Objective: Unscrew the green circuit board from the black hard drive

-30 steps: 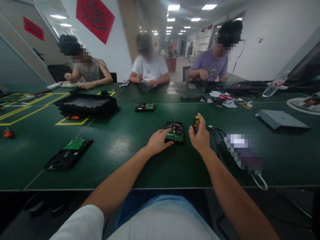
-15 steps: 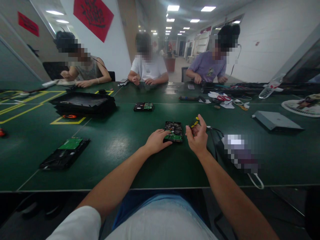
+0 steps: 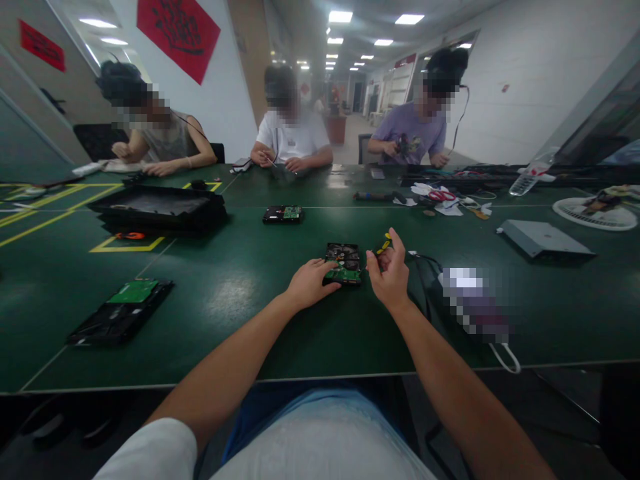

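A hard drive with a green circuit board [image 3: 345, 257] lies on the green table [image 3: 240, 347] in front of me. My left hand [image 3: 313, 283] rests against its left side, the fingertips over the board and the thumb along the near edge. Just right of the drive, my right hand [image 3: 389, 270] is closed around a yellow and black screwdriver [image 3: 384, 245], whose handle shows between the fingers. The screwdriver's tip is too small to make out.
Another drive [image 3: 283, 214] lies farther back. At left are a black device with a green board [image 3: 120, 312] and stacked black trays [image 3: 160, 210]. A blurred phone-like object [image 3: 475, 303], cables and a grey box [image 3: 545, 239] lie right. Three people sit opposite.
The view has shifted slightly, moving most things a little left in the picture. Both my hands keep their places by the drive. The person at back right has raised a dark object.
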{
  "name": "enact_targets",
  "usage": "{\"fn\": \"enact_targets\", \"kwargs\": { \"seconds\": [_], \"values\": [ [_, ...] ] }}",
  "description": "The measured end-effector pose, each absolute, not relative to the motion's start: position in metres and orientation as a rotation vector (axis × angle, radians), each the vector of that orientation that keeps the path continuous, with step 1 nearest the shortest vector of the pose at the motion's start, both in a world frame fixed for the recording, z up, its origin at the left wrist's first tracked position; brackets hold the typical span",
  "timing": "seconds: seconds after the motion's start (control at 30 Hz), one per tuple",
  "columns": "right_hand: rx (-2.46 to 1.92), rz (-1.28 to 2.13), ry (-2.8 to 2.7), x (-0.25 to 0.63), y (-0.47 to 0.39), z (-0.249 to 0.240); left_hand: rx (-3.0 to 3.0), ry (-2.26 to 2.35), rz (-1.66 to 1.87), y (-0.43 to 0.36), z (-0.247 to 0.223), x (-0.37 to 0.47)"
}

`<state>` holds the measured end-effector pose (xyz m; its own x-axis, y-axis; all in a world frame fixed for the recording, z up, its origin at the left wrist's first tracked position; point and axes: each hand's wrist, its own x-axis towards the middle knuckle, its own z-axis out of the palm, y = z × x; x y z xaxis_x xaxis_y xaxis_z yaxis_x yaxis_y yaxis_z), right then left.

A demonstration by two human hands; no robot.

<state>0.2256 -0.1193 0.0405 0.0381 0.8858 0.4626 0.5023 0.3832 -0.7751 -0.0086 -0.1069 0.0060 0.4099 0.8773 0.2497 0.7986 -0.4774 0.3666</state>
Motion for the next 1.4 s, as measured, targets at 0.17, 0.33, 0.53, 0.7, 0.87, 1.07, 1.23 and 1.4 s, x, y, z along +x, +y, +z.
{"fn": "enact_targets", "kwargs": {
  "seconds": [0.17, 0.33, 0.53, 0.7, 0.87, 1.07, 1.23, 1.4],
  "values": [
    [-1.301, 0.396, -1.639, 0.226, -0.119, 0.042, 2.464, 1.469, 0.625, -0.107, 0.006, -0.008],
    [-1.285, 0.233, -1.742, 0.225, -0.117, 0.042, 2.468, 1.482, 0.612, -0.107, 0.008, -0.009],
    [-1.069, 0.013, -1.795, 0.224, -0.105, 0.048, 2.487, 1.486, 0.594, -0.107, 0.009, -0.009],
    [-1.005, -0.058, -1.777, 0.223, -0.09, 0.057, 2.494, 1.505, 0.592, -0.108, 0.008, -0.008],
    [-1.087, -0.121, -1.795, 0.212, -0.082, 0.066, 2.508, 1.533, 0.581, -0.109, 0.01, -0.008],
    [-0.952, -0.129, -1.79, 0.206, -0.066, 0.063, 2.536, 1.569, 0.595, -0.107, 0.011, -0.004],
    [-0.948, -0.159, -1.711, 0.209, -0.059, 0.05, 2.552, 1.628, 0.641, -0.104, 0.008, 0.005],
    [-0.966, -0.183, -1.551, 0.212, -0.061, 0.034, 2.539, 1.664, 0.655, -0.101, 0.001, 0.01]
  ]
}}
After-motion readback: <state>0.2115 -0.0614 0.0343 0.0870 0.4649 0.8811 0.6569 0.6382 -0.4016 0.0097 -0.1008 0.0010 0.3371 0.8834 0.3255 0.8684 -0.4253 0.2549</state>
